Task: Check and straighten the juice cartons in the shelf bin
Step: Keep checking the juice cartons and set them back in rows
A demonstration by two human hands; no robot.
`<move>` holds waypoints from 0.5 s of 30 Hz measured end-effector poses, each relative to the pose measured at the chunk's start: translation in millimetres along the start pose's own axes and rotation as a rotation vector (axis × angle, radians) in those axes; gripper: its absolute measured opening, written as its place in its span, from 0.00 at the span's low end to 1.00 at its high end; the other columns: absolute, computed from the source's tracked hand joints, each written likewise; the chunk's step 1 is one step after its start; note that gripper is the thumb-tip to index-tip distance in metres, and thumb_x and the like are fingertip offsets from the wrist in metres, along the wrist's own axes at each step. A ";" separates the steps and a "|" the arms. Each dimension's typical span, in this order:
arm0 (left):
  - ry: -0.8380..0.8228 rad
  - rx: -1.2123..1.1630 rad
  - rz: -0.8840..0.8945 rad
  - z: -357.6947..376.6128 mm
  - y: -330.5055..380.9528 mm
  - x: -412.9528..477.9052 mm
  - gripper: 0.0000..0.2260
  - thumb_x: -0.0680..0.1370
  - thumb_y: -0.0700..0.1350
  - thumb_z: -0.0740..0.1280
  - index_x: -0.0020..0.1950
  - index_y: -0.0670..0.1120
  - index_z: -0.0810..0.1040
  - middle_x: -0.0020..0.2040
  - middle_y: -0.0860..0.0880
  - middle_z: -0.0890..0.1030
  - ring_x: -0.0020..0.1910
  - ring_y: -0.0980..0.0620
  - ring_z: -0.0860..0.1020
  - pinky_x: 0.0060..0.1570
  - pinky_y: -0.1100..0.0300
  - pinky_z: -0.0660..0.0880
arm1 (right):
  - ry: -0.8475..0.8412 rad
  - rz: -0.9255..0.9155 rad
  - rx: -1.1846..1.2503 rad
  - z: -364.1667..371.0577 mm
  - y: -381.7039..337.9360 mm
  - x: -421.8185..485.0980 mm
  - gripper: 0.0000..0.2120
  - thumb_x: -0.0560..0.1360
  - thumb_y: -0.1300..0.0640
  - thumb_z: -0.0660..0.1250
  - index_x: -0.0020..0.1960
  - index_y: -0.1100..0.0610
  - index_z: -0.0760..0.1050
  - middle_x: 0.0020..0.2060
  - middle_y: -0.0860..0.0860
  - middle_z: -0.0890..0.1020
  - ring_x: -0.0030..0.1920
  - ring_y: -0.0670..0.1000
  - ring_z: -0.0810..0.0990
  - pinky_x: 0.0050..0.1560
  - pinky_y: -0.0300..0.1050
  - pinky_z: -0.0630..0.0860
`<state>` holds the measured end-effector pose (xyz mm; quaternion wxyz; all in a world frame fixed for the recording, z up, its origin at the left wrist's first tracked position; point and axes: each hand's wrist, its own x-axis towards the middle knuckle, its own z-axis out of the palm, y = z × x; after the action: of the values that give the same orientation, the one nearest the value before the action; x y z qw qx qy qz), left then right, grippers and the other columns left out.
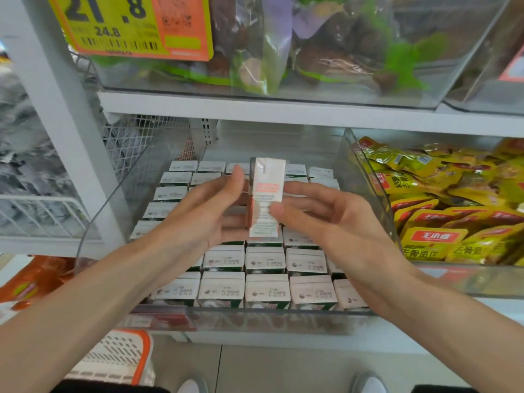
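A clear plastic shelf bin (pixel 255 317) holds several rows of small juice cartons (pixel 266 290), their white tops with printed dates facing up. One carton (pixel 266 194), white with orange print, is lifted upright above the middle of the bin. My left hand (pixel 204 211) holds it from the left, thumb up along its side. My right hand (pixel 320 214) pinches it from the right, with the thumb on its front and the fingers behind it. Part of the middle rows is hidden behind my hands.
A second clear bin (pixel 365 177) of yellow snack packets (pixel 433 239) stands to the right. The shelf above (pixel 283 109) carries bins of bagged goods and a yellow price tag (pixel 130 24). Wire mesh (pixel 130 140) closes the left side. An orange-rimmed white basket (pixel 119 355) sits low left.
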<state>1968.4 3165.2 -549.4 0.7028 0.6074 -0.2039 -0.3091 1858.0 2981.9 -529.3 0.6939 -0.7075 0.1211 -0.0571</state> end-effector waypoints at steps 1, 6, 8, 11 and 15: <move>0.013 -0.025 -0.010 -0.8 0.4 -0.4 0.25 0.79 0.59 0.67 0.69 0.43 0.78 0.61 0.42 0.86 0.60 0.41 0.86 0.56 0.51 0.83 | 0.014 0.003 0.025 -0.7 0.0 0.3 0.20 0.74 0.54 0.80 0.64 0.52 0.82 0.53 0.48 0.90 0.55 0.47 0.88 0.63 0.45 0.79; 0.041 0.002 0.004 -4.1 -2.0 -1.0 0.19 0.75 0.44 0.72 0.64 0.42 0.76 0.54 0.41 0.88 0.54 0.44 0.88 0.52 0.56 0.84 | 0.170 -0.073 -0.079 -3.7 2.5 4.9 0.10 0.72 0.52 0.81 0.52 0.50 0.85 0.50 0.47 0.88 0.52 0.47 0.88 0.55 0.41 0.83; 0.070 0.008 0.045 -5.1 -3.7 0.1 0.19 0.73 0.43 0.74 0.62 0.42 0.77 0.53 0.43 0.88 0.51 0.47 0.88 0.50 0.55 0.85 | 0.145 -0.085 -0.102 -3.0 3.5 6.6 0.07 0.74 0.53 0.80 0.50 0.51 0.85 0.48 0.48 0.89 0.50 0.47 0.88 0.53 0.41 0.82; 0.101 0.021 0.059 -4.7 -4.1 2.6 0.22 0.71 0.42 0.75 0.65 0.44 0.78 0.57 0.45 0.87 0.54 0.45 0.87 0.49 0.52 0.85 | 0.105 -0.069 -0.110 -1.3 3.3 8.9 0.11 0.73 0.51 0.80 0.52 0.52 0.84 0.47 0.48 0.89 0.49 0.46 0.88 0.51 0.38 0.84; 0.091 0.091 0.055 -4.3 -5.0 2.3 0.25 0.70 0.47 0.79 0.67 0.49 0.82 0.60 0.47 0.86 0.55 0.43 0.87 0.50 0.51 0.86 | 0.107 -0.058 -0.115 -1.6 5.5 12.4 0.13 0.72 0.53 0.81 0.54 0.54 0.84 0.47 0.49 0.89 0.49 0.46 0.89 0.51 0.36 0.84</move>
<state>1972.0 3166.4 -555.2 0.6912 0.6464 -0.2019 -0.2521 1869.0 2977.2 -535.8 0.6427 -0.7454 0.1405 -0.1079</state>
